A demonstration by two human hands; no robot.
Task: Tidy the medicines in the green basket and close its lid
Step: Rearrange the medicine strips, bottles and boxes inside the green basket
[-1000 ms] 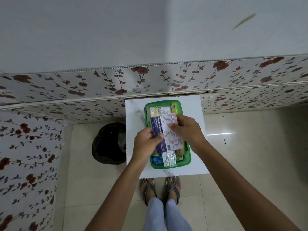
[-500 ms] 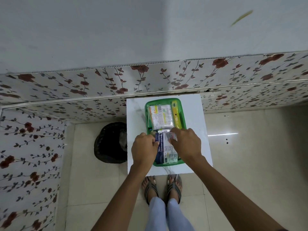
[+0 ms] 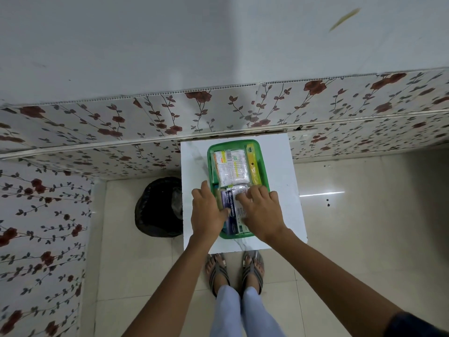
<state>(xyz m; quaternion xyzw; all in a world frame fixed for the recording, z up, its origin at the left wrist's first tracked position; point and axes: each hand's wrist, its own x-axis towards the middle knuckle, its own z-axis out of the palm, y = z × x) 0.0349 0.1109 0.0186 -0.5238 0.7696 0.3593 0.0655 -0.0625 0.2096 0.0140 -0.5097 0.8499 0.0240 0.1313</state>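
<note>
On the white surface (image 3: 279,166) the green basket (image 3: 210,154) holds packets at its far end, while the left hand (image 3: 207,212) and right hand (image 3: 261,212), fingers spread flat and gripping nothing, press the dressings box (image 3: 232,210) into its near end; next, I judge, the unseen lid must be found.

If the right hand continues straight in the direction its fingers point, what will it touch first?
Probably the white packet at the far end of the basket. The right hand points away along the box; relative heights are unclear.
</note>
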